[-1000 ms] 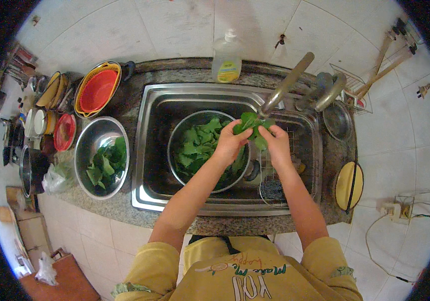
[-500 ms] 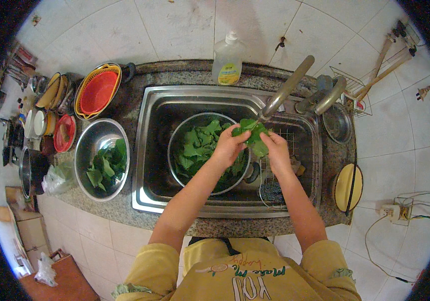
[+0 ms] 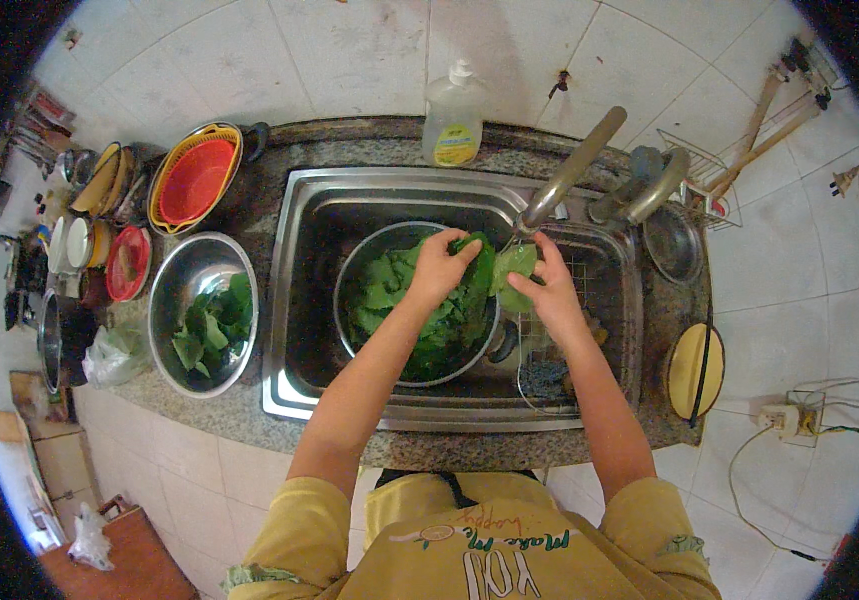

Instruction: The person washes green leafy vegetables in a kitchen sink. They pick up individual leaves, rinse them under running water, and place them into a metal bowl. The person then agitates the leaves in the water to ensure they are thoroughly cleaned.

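Note:
My left hand [image 3: 443, 266] is closed, thumb and fingers pinching a dark green leaf [image 3: 480, 268] over the right side of the pot. My right hand [image 3: 553, 287] grips a paler green leaf [image 3: 515, 270] under the mouth of the tap [image 3: 576, 165], with a little water around it. Below the hands, a round metal pot [image 3: 341, 327] with a dark handle stands in the steel sink [image 3: 283, 300] and holds many green leaves [image 3: 385, 283]. On the counter at left, a steel bowl [image 3: 168, 313] contains more green leaves [image 3: 215, 325].
A clear soap bottle [image 3: 453, 118] stands behind the sink. A wire rack [image 3: 577, 270] and a dark mesh scrubber [image 3: 545, 379] sit at the sink's right. Red and yellow baskets [image 3: 192, 182] lie at the back left. A yellow lid-like disc [image 3: 695, 373] is at the right counter edge.
My hands have moved apart. The leaves held together between them are now separate, a dark one in my left hand and a paler one in my right.

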Available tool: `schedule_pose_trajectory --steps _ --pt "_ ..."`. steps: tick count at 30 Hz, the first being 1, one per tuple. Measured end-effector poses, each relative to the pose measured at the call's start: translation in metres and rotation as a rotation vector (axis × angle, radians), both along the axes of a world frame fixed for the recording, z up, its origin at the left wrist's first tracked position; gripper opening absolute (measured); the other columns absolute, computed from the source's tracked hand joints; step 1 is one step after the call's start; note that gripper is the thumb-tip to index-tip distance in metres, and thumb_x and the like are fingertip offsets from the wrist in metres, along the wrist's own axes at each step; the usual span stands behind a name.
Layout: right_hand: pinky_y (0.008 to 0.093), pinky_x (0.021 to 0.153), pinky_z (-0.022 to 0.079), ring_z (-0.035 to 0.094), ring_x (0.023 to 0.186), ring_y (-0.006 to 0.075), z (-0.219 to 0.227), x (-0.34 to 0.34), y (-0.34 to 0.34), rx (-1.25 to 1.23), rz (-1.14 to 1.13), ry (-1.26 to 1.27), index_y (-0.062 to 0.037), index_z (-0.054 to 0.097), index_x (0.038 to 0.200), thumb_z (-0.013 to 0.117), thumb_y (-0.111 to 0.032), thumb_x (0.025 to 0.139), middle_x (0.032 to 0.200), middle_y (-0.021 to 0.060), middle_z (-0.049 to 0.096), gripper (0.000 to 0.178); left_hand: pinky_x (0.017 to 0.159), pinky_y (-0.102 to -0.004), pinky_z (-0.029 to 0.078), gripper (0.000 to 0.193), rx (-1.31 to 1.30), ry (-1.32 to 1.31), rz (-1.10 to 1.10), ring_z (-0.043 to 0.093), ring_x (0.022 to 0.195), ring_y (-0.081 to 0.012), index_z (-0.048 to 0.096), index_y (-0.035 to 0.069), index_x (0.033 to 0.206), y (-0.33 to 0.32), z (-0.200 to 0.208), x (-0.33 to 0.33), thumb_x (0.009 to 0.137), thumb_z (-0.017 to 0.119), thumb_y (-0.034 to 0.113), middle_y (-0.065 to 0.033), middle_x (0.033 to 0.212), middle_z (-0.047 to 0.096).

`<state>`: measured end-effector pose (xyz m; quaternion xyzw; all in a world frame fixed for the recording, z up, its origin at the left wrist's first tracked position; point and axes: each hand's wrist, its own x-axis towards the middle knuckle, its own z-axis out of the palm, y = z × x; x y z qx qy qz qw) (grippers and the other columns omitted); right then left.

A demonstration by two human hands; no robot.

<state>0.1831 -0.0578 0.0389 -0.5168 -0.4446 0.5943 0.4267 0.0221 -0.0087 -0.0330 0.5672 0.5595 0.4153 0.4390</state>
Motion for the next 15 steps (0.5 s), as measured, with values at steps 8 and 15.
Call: schedule_pose_trajectory --steps 8,15 --pt "0.0314 0.076 0.045 0.055 0.085 0.0248 -0.022 -0.011 0.009 0.623 -0.033 -0.762 -0.0101 0.056 0.097 0.055 0.003 0.068 0.09 0.0083 0.06 0.032 0.052 -0.0287 0.039 0.035 -0.263 -0.135 0.019 0.05 0.059 -0.0152 0.06 0.0 0.079 -0.012 -0.006 0.001 0.079 0.057 0.035 -0.0076 0.069 0.057" --pt "0.0362 0.084 0.038 0.047 0.097 0.0278 -0.025 -0.01 0.005 0.727 0.221 -0.887 -0.0041 0.057 0.091 0.049 0.009 0.063 0.108 0.0084 0.052 0.032 0.054 -0.0245 0.041 0.033 -0.645 -0.792 -0.108 0.051 0.075 -0.0144 0.049 0.009 0.1 -0.018 0.023 -0.001 0.079 0.058 0.033 -0.0027 0.093 0.054"
